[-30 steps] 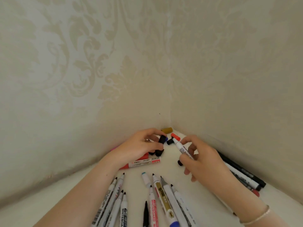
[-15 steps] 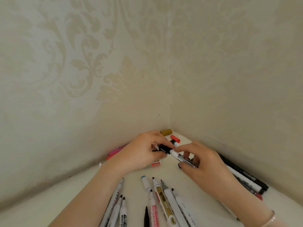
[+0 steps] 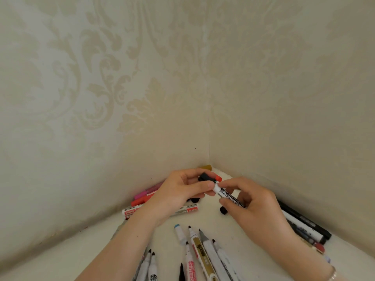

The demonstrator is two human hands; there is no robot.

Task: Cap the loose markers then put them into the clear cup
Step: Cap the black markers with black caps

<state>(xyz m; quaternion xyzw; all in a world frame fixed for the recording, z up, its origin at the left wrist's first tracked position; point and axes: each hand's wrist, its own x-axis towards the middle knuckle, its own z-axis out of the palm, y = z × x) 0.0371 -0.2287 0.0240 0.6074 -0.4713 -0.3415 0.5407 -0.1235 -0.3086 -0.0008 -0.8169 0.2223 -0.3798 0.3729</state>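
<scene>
Head view: a black cap (image 3: 205, 177) is pinched by the left hand (image 3: 178, 194), a whiteboard marker (image 3: 228, 196) gripped by the right hand (image 3: 255, 207); misaligned pressing could smear ink.

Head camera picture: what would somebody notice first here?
Two hands meet in the middle: the left hand holds a black cap, and the right hand grips a whiteboard marker. Uncapped markers fan out below, near the bottom edge.

Glossy plastic markers (image 3: 211, 258) (matt embossed wallpaper (image 3: 121, 88))
</scene>
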